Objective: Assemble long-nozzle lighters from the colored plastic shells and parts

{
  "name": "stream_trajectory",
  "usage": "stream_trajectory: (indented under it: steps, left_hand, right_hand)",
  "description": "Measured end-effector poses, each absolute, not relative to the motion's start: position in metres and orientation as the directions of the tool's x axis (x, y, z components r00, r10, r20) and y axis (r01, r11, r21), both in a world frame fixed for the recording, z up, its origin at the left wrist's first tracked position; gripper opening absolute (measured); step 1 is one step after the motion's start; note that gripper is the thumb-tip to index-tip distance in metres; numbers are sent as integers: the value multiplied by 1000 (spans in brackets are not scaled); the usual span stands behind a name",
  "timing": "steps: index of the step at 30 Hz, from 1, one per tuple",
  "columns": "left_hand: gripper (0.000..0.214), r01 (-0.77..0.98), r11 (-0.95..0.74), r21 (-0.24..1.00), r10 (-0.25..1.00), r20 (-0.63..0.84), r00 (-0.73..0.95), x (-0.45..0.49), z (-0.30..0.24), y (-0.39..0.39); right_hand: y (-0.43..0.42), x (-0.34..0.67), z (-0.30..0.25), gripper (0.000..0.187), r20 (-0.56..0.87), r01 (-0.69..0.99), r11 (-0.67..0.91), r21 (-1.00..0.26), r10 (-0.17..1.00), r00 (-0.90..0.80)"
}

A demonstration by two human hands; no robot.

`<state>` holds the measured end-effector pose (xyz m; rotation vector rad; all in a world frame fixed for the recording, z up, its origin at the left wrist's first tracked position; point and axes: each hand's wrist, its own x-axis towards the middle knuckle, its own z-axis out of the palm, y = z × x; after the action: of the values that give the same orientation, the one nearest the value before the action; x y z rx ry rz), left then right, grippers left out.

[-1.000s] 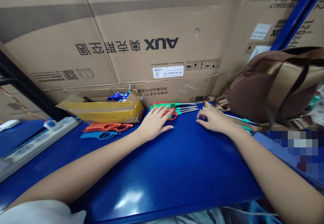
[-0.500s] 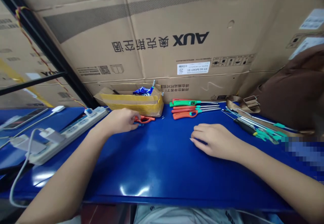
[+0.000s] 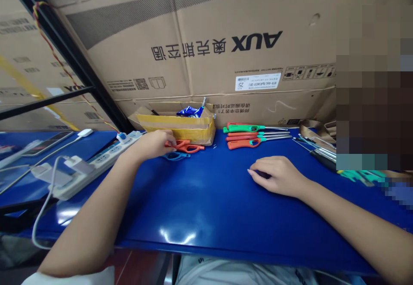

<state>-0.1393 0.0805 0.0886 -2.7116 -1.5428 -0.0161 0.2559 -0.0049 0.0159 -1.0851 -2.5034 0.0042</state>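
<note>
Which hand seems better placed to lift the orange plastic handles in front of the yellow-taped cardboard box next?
Probably the left hand: it is at those orange plastic handles, while the right hand is farther away.

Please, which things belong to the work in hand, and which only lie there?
Seem part of the work:
orange handles, by the left hand
blue handle beside them
orange and green lighters
loose metal rods

Probably just lying about:
power strip
white plugs
blue packet in the box

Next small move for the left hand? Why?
Probably close the left hand on an orange handle and lift slightly: the hand is right at it, though a firm grip can't be confirmed, and a blue handle lies close alongside, so sliding might disturb that.
</note>
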Motion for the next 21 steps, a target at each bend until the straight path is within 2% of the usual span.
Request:
stream_trajectory:
  steps: [3, 6, 11, 14, 18, 21]
  left_hand:
    - [20, 848, -530, 12, 846, 71, 528, -138, 101, 72]
    - [18, 783, -613, 99, 789, 116, 603, -117, 107, 54]
    - [12, 493, -845, 209, 528, 172, 832, -42, 76, 12]
    - [16, 416, -887, 200, 455, 224, 862, -4, 44, -7]
    - [18, 396, -869, 298, 478, 295, 827, 20, 16, -13]
    - [15, 427, -842, 328, 523, 310, 794, 32, 9, -11]
  right_hand:
    - [-4, 259, 17, 33, 420, 707, 682, -187, 706, -570]
    - [-5, 259, 18, 32, 474, 710, 676, -197, 700, -534]
    - [-9, 254, 20, 26, 499, 679, 671, -300, 716, -487]
    - [-10, 253, 21, 30, 445, 678, 655, -334, 743, -499]
    - [-11, 256, 24, 31, 374, 682, 659, -316, 747, -549]
    - [-11, 260, 26, 26, 293, 712, 657, -249, 752, -591]
